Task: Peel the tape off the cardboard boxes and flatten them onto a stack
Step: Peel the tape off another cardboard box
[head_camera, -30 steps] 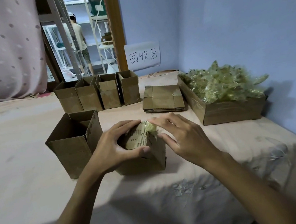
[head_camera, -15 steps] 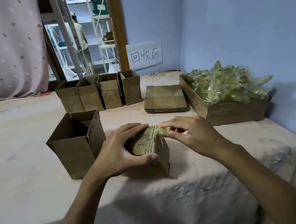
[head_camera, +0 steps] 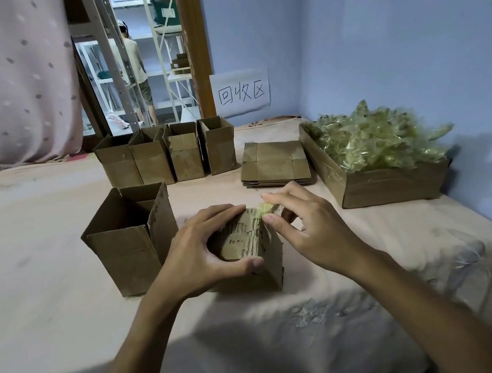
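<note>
A small cardboard box (head_camera: pixel 272 262) stands on the cloth-covered table in front of me, its torn top face up. My left hand (head_camera: pixel 203 251) grips its top from the left, fingers over the far edge and thumb on the near edge. My right hand (head_camera: pixel 306 225) pinches a crumpled wad of yellowish tape (head_camera: pixel 265 208) at the box's far right top corner. A stack of flattened boxes (head_camera: pixel 276 165) lies behind.
An open empty box (head_camera: pixel 129 244) stands just left of my left hand. Several open boxes (head_camera: pixel 169 158) line the back. A low carton heaped with peeled tape (head_camera: pixel 387 183) sits at the right near the blue wall. A person stands among shelves in the doorway.
My right hand has gathered the tape into a wad and drawn it to the box's far right corner. The tape no longer covers the top. My left hand keeps its grip.
</note>
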